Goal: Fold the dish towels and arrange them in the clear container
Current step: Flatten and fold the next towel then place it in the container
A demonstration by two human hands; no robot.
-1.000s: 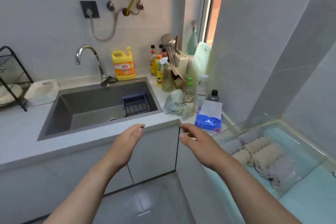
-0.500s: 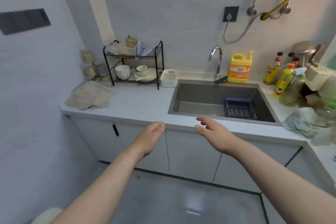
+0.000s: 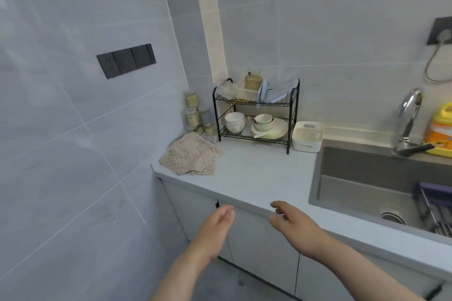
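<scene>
hovering left hand [image 3: 216, 225], right hand [image 3: 294, 223], counter edge [image 3: 247, 203], towels [image 3: 192, 160] beyond

both hands [image 3: 259, 230] empty, beige dish towels [image 3: 191, 160] on counter [image 3: 256, 178]

Soft, even, bright light fills the scene, leaving faint shadows under the dish rack [image 3: 255, 105] on the desk [image 3: 256, 178]. The faucet [image 3: 411, 110] glints. Tile lines bow toward the edges; the left wall [image 3: 61, 142] looks smeared, the dish towels [image 3: 192, 159] look sharper.
</scene>
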